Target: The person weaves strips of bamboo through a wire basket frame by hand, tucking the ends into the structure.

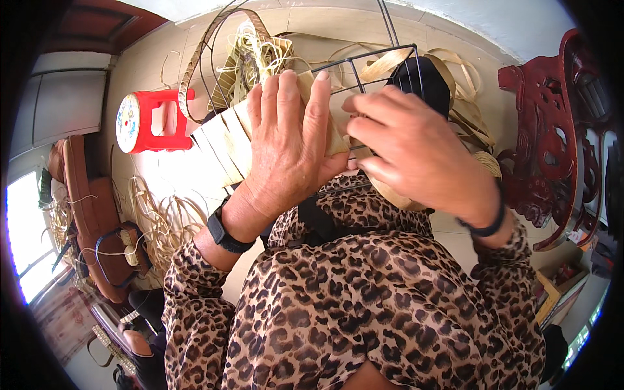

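A black wire frame (364, 65), partly wrapped in wide pale strips (224, 146), is held in front of my body. My left hand (286, 127) lies on the wrapped part with its fingers stretched out; its thumb reaches toward the frame's near edge. Over the bare wires at the frame's right, my right hand (416, 146) has its fingers curled, blurred by motion. What its fingertips pinch is hidden. A loose flat strip (391, 193) curves out below that hand, and another strip piece (387, 65) crosses the wires beyond it.
A red stool (162, 120) with a white round top is at the left. Tangled strips (162, 221) and a bundle of pale cords (250, 55) lie on the tiles. A carved dark-red wooden chair (546, 130) stands at right, a brown sofa (97, 221) at left.
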Motion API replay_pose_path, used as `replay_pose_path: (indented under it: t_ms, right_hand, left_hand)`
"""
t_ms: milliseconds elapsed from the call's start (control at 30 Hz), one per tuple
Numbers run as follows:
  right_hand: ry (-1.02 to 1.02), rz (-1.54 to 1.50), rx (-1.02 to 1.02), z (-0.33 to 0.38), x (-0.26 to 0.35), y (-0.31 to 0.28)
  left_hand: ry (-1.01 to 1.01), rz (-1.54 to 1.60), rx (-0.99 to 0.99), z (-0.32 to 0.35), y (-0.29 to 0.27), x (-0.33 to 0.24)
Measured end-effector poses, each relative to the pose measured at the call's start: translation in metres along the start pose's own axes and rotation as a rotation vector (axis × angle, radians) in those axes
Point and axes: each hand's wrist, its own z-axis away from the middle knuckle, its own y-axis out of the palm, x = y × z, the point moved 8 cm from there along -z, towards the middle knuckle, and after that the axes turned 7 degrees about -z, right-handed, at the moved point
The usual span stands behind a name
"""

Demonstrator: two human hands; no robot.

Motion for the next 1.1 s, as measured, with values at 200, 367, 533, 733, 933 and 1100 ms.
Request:
replay_pose_path:
  t_ms: [200, 367, 533, 733, 933, 1100]
  right_hand:
    - [0.338, -0.246, -0.211, 0.02, -0.083, -0.097]
    - [0.692, -0.875, -0.475, 0.035, -0.161, -0.043]
    - [0.411, -0.988, -0.254, -0.011, -0.139, -0.009]
    - [0.393, -0.831, -0.357, 0.02, -0.104, -0.019]
    - [0.394, -0.883, -0.366, 0.03, -0.099, -0.051]
    - [0.119, -0.087, -0.369, -0.006, -0.018, -0.104]
  left_hand:
    - [-0.044, -0.046, -0.014, 0.01, -0.006, -0.005]
    - [-0.042, -0.037, -0.16, 0.012, -0.02, 0.001]
    - [-0.069, 0.053, -0.187, 0.011, -0.029, 0.009]
    - [-0.055, 0.145, -0.192, 0.035, -0.035, -0.01]
    - [-0.027, 0.113, -0.314, 0.032, -0.037, -0.03]
    - [-0.04, 0.135, -0.331, 0.034, -0.038, -0.035]
